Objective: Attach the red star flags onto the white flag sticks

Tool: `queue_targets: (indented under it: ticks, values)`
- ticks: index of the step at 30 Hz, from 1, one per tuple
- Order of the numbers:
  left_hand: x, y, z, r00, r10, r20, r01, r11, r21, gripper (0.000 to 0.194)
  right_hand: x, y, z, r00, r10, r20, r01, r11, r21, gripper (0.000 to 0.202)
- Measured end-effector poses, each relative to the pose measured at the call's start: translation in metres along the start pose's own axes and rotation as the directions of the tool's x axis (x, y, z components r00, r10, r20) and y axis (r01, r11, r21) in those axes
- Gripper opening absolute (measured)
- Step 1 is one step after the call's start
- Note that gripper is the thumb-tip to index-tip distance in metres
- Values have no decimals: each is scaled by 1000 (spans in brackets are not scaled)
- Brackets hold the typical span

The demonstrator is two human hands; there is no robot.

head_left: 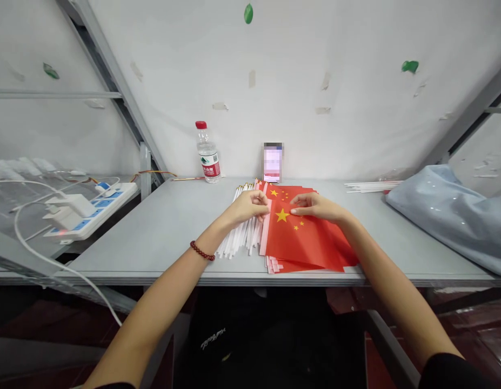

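A stack of red flags with yellow stars [302, 246] lies on the grey table, each with a pale strip along its left side. My left hand [250, 207] is closed in a pinch at the pale edge of the top flag, with its thumb near the fingertips. On the same flag, just right of the large star, my right hand [317, 206] has its thumb and fingers drawn together on the red cloth. Under and beside my left hand lies a bundle of white sticks [238, 240], some with gold-coloured tips at the far end.
A water bottle [209, 159] and a phone [272, 163] stand against the back wall. At left is a power strip [100, 210] with plugs and a white cable. Several thin white sticks [372, 187] and a light-blue cloth bundle [448, 216] are at right.
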State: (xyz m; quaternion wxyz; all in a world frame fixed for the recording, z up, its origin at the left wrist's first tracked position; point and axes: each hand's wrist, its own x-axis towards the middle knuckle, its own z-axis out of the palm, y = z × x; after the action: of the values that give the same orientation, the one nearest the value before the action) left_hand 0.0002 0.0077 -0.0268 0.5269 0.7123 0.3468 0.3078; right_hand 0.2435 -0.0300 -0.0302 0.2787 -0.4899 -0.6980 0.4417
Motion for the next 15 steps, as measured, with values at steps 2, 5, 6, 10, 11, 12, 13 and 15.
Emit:
queue_targets:
  ticks: [2, 5, 6, 10, 11, 12, 13, 15]
  values:
    - [0, 1, -4, 999, -37, -10, 37, 999, 12, 13, -4, 5, -15, 999, 18, -48, -22, 998, -66, 28]
    - [-1, 2, -11, 990, -138, -3, 138, 984, 109, 14, -6, 15, -31, 996, 11, -87, -26, 984, -174, 22]
    - [-1, 2, -13, 985, -172, -33, 175, 969, 174, 17, -6, 17, -33, 995, 6, -97, -28, 973, -229, 20]
    - [-2, 4, -22, 963, -246, -112, 270, 847, 458, 37, 0, 23, -32, 992, 8, -123, -55, 919, -389, 9]
    - [-2, 5, -23, 959, -266, -97, 278, 816, 506, 41, 1, 23, -30, 993, 13, -118, -59, 915, -400, 8]
    - [-2, 6, -23, 955, -286, -82, 283, 791, 542, 44, 2, 23, -29, 994, 19, -109, -62, 911, -407, 6]
    - [-3, 7, -22, 951, -301, -77, 290, 772, 566, 46, 3, 23, -27, 995, 24, -102, -65, 907, -417, 6]
    - [-4, 8, -19, 945, -317, -78, 299, 745, 596, 47, 5, 23, -25, 995, 34, -94, -72, 897, -436, 5]
